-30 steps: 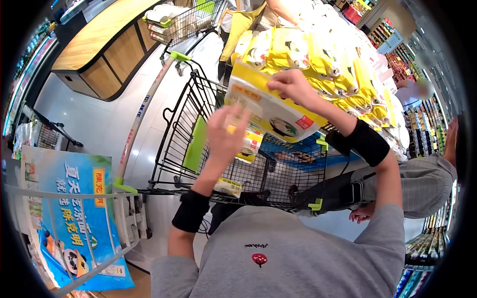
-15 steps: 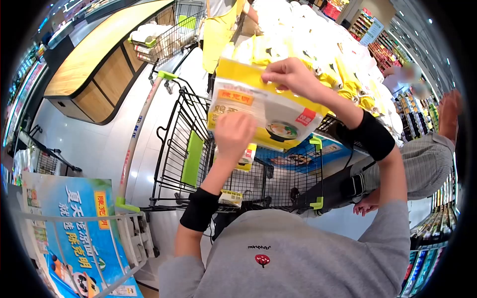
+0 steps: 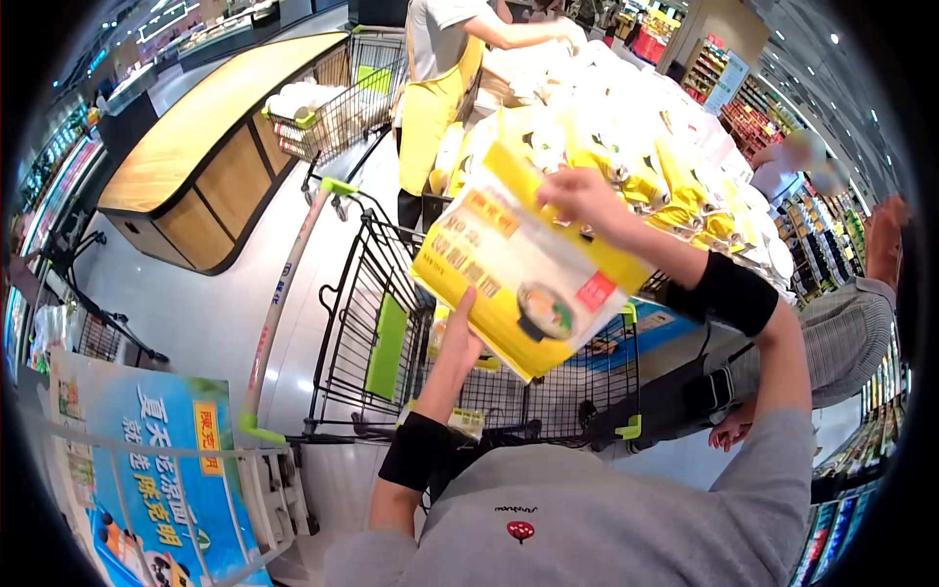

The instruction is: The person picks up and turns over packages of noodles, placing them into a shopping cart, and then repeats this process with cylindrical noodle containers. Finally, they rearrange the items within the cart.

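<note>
A yellow and white noodle package [image 3: 489, 259] hangs tilted over the shopping cart, with a bowl of noodles printed on its front. My left hand [image 3: 460, 338] grips its lower left edge, thumb on the front and the other fingers hidden behind. At the upper edge, my right hand [image 3: 584, 203] has curled fingers on the yellow band, slightly blurred. Below is the black wire shopping cart [image 3: 352, 338] with green corners. Inside the cart, partly covered by the package, lies another yellow package [image 3: 437, 333].
Beyond the cart, a display heaped with yellow and white packages [image 3: 597, 147] rises. A person in a yellow apron [image 3: 427, 127] reaches over it. Another cart [image 3: 342, 103] stands by a wooden counter [image 3: 186, 166]. A blue poster stand [image 3: 156, 470] is at left; another person's leg [image 3: 675, 391] is right.
The package has turned clockwise and tipped, showing more of its front. My left hand has moved from its front face down to the lower edge. The aproned person comes further into view.
</note>
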